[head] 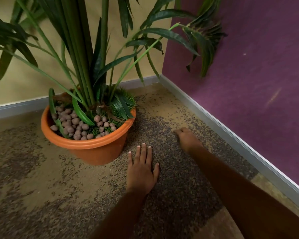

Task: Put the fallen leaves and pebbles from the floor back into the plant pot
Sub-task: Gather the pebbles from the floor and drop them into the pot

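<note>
An orange plant pot [100, 149] stands on the speckled carpet in a room corner, holding a tall green plant [86, 54]. Brown clay pebbles [72, 123] and a few loose green leaves [81, 112] lie on the fake grass inside the pot. My left hand [141, 169] lies flat on the carpet just right of the pot, fingers straight and together. My right hand [186, 137] reaches further toward the corner with its fingers curled down onto the carpet; whether it holds anything is hidden. No loose pebble or leaf shows on the floor.
A yellow wall [24, 80] runs behind the pot and a purple wall [257, 66] on the right, both with a grey skirting board [231, 135]. Long plant fronds [202, 42] hang over the corner above my right hand.
</note>
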`<state>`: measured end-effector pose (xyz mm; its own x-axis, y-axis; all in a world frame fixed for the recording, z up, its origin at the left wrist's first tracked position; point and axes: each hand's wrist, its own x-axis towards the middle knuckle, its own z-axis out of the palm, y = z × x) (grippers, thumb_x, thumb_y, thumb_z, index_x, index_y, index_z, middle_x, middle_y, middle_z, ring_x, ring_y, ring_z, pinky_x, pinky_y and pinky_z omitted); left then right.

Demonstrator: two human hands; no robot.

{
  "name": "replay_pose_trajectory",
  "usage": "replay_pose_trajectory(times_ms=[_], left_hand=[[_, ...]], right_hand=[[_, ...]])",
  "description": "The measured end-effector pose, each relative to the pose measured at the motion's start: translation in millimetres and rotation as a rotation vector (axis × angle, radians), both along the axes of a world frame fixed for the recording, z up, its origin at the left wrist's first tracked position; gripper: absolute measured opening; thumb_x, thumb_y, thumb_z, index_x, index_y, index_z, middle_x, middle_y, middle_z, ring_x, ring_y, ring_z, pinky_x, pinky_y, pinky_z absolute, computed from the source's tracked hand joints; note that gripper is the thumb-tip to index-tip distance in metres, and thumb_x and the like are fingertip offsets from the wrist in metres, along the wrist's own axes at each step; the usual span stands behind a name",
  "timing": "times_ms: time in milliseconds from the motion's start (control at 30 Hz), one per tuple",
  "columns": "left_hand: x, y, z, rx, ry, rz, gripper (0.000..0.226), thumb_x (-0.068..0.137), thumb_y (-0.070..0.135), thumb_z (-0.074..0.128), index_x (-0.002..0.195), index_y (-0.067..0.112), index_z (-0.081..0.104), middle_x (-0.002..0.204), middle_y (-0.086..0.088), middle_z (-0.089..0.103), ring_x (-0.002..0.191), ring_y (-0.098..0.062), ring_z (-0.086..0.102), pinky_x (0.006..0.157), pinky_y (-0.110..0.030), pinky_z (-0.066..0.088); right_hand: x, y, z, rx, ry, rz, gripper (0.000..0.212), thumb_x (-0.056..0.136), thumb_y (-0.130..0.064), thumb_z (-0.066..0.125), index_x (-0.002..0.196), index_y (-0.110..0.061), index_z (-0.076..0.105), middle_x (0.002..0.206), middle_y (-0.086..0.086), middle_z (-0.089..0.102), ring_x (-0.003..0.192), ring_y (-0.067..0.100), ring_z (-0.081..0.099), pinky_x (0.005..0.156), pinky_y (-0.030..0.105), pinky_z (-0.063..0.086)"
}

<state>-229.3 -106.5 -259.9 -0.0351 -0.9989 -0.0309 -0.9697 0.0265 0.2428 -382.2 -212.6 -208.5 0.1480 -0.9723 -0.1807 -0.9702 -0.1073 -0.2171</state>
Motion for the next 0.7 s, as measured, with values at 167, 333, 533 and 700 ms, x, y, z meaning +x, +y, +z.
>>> replay_pose_trajectory(times_ms=[167,333,533,700], left_hand=[[-2.6,0.7,1.5,0.026,-0.007,0.017,0.064,0.098,0.045,0.020,0.152,0.017,0.001,0.162,-0.007,-0.004,0.150,-0.025,-0.003,0.120,-0.045,-0.002],[-1.3,2.9,9.7,0.096,-0.050,-0.012,0.063,0.100,0.044,0.018,0.152,0.017,-0.004,0.162,-0.007,-0.008,0.150,-0.024,-0.004,0.120,-0.043,0.000],[20.0,16.1,22.0,0.161,-0.094,-0.042,0.061,0.101,0.042,0.018,0.152,0.016,-0.002,0.162,-0.004,-0.004,0.150,-0.022,-0.003,0.121,-0.043,0.000],[49.1,31.5,30.6,0.158,-0.114,-0.025,0.060,0.101,0.040,0.018,0.152,0.014,0.003,0.162,-0.008,0.003,0.150,-0.021,0.005,0.121,-0.039,0.005]], right_hand=[[-3.1,11.6,2.0,-0.088,-0.006,-0.046,0.025,0.093,-0.001,0.038,0.113,0.004,0.053,0.124,0.023,0.050,0.105,0.033,0.051,0.091,0.038,0.045],[-5.1,35.5,0.6,-0.156,0.014,-0.051,0.022,0.091,0.002,0.046,0.109,0.002,0.058,0.119,0.021,0.056,0.109,0.030,0.054,0.096,0.035,0.047],[14.0,72.8,16.1,-0.141,-0.062,0.057,0.024,0.093,-0.003,0.044,0.112,-0.004,0.060,0.128,0.019,0.053,0.115,0.028,0.053,0.097,0.034,0.046],[51.0,93.3,59.4,-0.335,-0.340,0.157,0.022,0.093,-0.015,0.051,0.110,-0.008,0.062,0.114,0.012,0.060,0.096,0.018,0.057,0.079,0.023,0.047]])
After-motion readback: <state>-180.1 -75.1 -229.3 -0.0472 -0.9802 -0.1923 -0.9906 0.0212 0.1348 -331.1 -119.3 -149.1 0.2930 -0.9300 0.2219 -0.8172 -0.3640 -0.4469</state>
